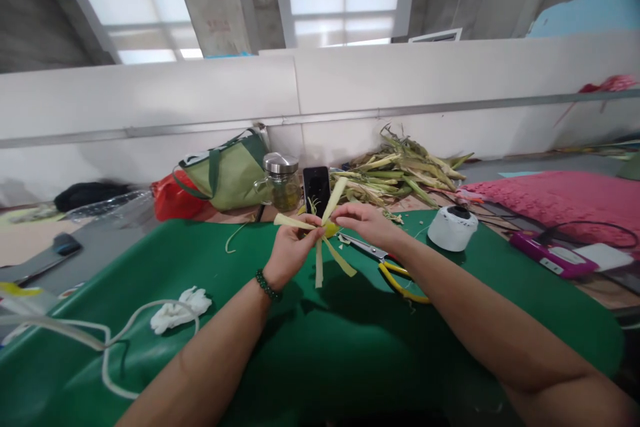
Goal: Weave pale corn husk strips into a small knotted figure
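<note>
Both hands meet above the green table cover (350,347), working several pale yellow-green leaf strips (320,260) that cross at one point. My left hand (291,245), with a dark bead bracelet on its wrist, is closed on the crossing from the left. My right hand (364,220) pinches the strips from the right. Loose strip ends stick up, left and hang down below the hands. Scissors with yellow handles (395,270) lie on the cover just under my right forearm.
A heap of green husks and leaves (400,170) lies behind the hands, beside a black phone (317,188) and a glass jar with a metal lid (283,181). A white tape roll (453,227) sits right; a green bag (227,173), white cord and cloth (175,310) left.
</note>
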